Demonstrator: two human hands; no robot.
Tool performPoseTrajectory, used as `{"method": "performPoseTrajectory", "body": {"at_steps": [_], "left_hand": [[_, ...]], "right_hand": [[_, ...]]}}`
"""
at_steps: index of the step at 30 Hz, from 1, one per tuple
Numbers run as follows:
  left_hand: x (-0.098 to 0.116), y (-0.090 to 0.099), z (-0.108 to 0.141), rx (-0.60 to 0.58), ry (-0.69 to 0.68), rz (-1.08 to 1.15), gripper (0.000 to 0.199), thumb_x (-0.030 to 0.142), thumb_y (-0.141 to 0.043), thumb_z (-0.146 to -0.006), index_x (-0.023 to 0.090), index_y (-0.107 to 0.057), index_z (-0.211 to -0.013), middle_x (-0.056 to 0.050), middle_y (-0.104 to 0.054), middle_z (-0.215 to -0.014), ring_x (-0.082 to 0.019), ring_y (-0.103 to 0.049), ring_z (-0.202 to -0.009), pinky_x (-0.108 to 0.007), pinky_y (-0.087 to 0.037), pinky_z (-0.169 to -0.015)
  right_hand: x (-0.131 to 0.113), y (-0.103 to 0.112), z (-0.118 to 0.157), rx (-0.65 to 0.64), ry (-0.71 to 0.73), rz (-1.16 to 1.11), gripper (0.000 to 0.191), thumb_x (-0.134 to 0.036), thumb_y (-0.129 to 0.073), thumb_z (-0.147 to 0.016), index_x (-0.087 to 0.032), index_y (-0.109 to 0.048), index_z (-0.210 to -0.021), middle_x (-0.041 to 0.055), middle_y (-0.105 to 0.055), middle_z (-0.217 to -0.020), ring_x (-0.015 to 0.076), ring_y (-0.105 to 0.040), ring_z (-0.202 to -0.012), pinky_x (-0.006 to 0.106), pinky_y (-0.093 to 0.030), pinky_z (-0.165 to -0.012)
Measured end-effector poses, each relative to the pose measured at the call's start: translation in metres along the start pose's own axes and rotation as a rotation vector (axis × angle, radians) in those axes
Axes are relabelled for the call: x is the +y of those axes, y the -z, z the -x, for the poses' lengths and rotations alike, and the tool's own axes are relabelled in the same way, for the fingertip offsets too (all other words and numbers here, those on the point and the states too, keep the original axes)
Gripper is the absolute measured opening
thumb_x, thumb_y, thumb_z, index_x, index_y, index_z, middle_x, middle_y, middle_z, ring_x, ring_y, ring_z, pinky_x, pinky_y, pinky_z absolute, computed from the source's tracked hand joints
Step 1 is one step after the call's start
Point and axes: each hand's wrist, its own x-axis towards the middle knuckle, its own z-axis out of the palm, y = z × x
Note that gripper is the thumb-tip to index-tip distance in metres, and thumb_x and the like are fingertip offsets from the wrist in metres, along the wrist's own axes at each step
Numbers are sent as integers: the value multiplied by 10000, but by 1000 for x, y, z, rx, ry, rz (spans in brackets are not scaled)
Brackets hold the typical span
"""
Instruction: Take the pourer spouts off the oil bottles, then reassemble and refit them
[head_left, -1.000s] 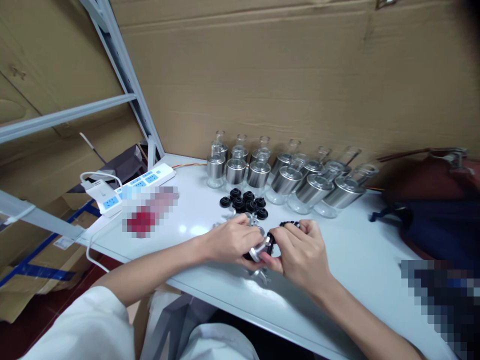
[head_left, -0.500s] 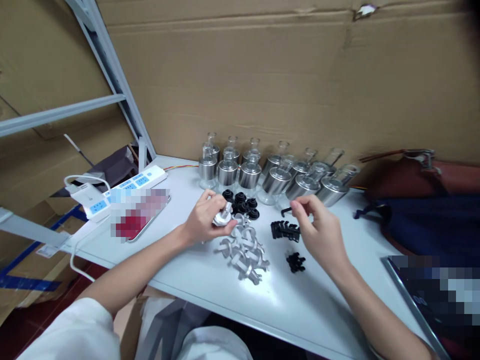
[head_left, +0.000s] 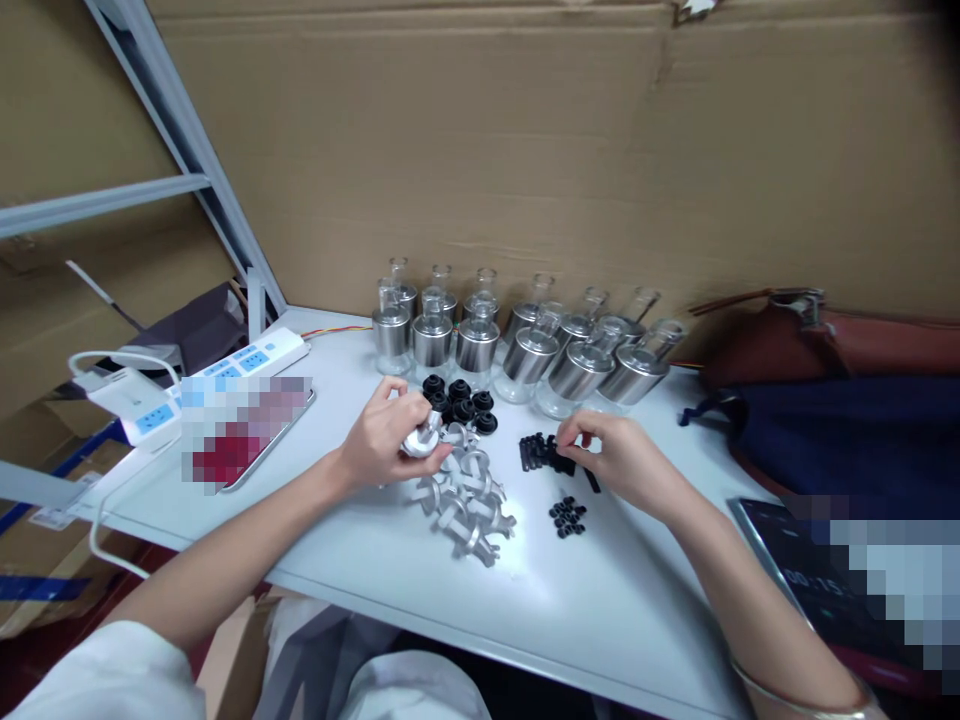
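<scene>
My left hand (head_left: pixel 386 435) is closed around a silver-grey spout piece (head_left: pixel 422 438) with a round disc and a short stem. Just below and right of it lies a pile of similar silver-grey disc-and-stem pieces (head_left: pixel 465 510). My right hand (head_left: pixel 626 460) pinches at the pile of small black plastic pieces (head_left: pixel 536 452), thumb and forefinger together on one; the exact shape between the fingertips is partly hidden. Nearer me is a cluster of tiny black parts (head_left: pixel 568 517). Round black stoppers (head_left: pixel 461 402) sit beyond my left fingers.
Several glass bottles with steel sleeves (head_left: pixel 531 355) stand in two rows before the cardboard wall (head_left: pixel 450 130). To the left are a power strip (head_left: pixel 247 365) and a blurred phone-like object (head_left: pixel 306 402). At right lie a navy and brown bag (head_left: pixel 810 430) and a dark-screened device (head_left: pixel 780 550).
My right hand has come down from above the black pieces, where it held a thin black one, to the pile itself. My left hand keeps its spout piece. The whole view has shifted slightly.
</scene>
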Motion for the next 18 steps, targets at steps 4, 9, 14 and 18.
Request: {"method": "performPoseTrajectory", "body": {"at_steps": [4, 9, 14, 18], "left_hand": [[0, -2, 2, -25, -1, 22, 112, 273, -515, -875, 196, -448, -921, 24, -542, -653, -134, -496, -548, -325, -427, -658], [2, -6, 4, -62, 85, 197, 206, 254, -518, -855, 212, -360, -981, 0, -542, -744, -152, -523, -643, -314, -440, -650], [3, -7, 5, -171, 56, 223, 206, 327, -505, -914, 213, -357, -1001, -29, -592, -814, -162, -562, -715, -323, -433, -689], [1, -7, 6, -208, 8, 158, 197, 377, -424, -975, 202, -410, -1065, -53, -655, -877, -167, -615, -754, -337, -408, -730]], "right_hand": [[2, -6, 0, -55, 35, 42, 115, -130, -563, -781, -196, -547, -688, 44, -655, -801, 199, -621, -717, 323, -485, -657], [-6, -5, 2, -48, 31, 72, 67, -133, -598, -799, -198, -596, -782, 37, -664, -813, 208, -624, -728, 322, -487, -650], [-7, -7, 1, 19, 74, 101, 151, -166, -486, -897, -190, -610, -814, 54, -651, -813, 217, -611, -747, 340, -481, -673], [5, -9, 1, 88, 93, 222, 163, -120, -512, -867, -183, -658, -829, 71, -626, -836, 239, -587, -791, 369, -483, -710]]}}
